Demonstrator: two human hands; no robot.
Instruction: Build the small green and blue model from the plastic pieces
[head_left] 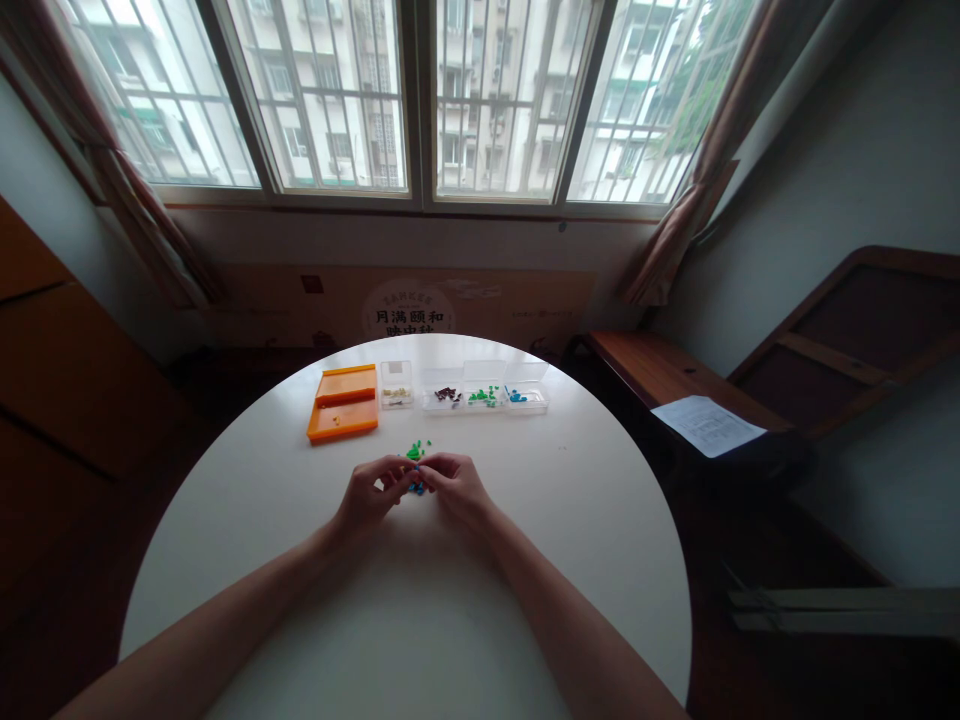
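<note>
My left hand (369, 492) and my right hand (460, 487) meet over the middle of the table, fingertips pinched together. Between them is a tiny dark blue piece (418, 467), too small to make out its kind. Just beyond the fingertips lies a loose heap of small green pieces (415, 451). Below the fingers, several blue pieces (417, 489) rest on the tabletop, partly covered by my hands.
On the round white table (360, 620), an orange case (343, 428) lies unfolded at back left. Beside it are clear boxes holding beige pieces (396, 393), dark brown pieces (448, 395), green pieces (484, 396) and blue pieces (517, 396). A printed sheet (705, 425) lies to the right, off the table.
</note>
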